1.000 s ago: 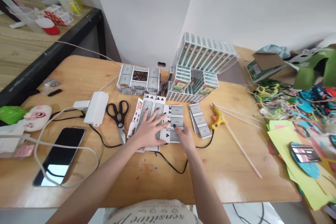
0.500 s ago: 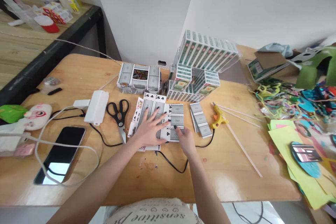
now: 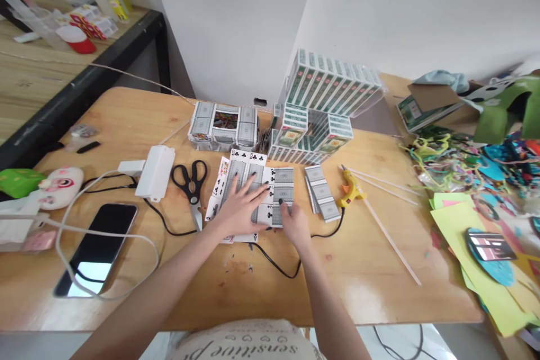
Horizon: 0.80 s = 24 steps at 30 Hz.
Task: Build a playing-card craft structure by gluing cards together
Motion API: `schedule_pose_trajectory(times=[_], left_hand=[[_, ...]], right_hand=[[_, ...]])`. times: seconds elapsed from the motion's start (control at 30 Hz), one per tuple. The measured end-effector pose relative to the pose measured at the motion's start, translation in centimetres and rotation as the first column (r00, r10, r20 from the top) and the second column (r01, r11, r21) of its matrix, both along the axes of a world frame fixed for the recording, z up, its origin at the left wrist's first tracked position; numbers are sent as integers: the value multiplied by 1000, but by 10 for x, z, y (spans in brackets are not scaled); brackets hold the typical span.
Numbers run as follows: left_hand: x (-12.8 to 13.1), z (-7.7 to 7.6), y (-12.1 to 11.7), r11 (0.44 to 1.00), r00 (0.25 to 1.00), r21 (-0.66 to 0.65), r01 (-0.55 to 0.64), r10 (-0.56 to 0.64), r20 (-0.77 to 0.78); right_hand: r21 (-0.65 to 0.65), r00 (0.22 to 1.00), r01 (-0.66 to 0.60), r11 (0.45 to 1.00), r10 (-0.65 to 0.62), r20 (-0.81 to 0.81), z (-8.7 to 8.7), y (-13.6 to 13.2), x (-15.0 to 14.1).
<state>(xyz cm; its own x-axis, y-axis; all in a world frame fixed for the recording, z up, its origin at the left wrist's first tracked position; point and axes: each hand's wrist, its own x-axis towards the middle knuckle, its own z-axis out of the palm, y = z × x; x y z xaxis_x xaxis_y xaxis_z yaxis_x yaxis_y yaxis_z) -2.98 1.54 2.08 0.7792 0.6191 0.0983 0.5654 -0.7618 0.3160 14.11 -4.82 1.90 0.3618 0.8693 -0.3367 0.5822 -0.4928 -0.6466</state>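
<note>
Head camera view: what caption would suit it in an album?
Two hands press on patterned playing cards, between black-handled scissors and a yellow glue gun.

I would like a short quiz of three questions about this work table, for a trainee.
1. True or false: the yellow glue gun lies to the right of the black-handled scissors.
2. What does the right hand touch? A) the scissors B) grey-backed paper playing cards C) the glue gun
3. Fill in: the black smartphone lies partly under a looped ___ cable.
Key: 1 true; 2 B; 3 white.
</note>
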Motion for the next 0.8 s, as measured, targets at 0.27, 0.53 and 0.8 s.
schedule_pose_trajectory(times=[0.27,0.53,0.8], left_hand=[[-1,2,-1,1000,1000,-7,-5,5,15],[-1,1,-1,1000,1000,-2,-1,1,16],[0,-1,-1,1000,1000,-10,3,-3,17]], right_hand=[[89,991,38,995,-49,125,4,12,9],[224,990,40,974,-69,123,-8,24,3],[254,996,53,966,-71,62,-14,24,2]])
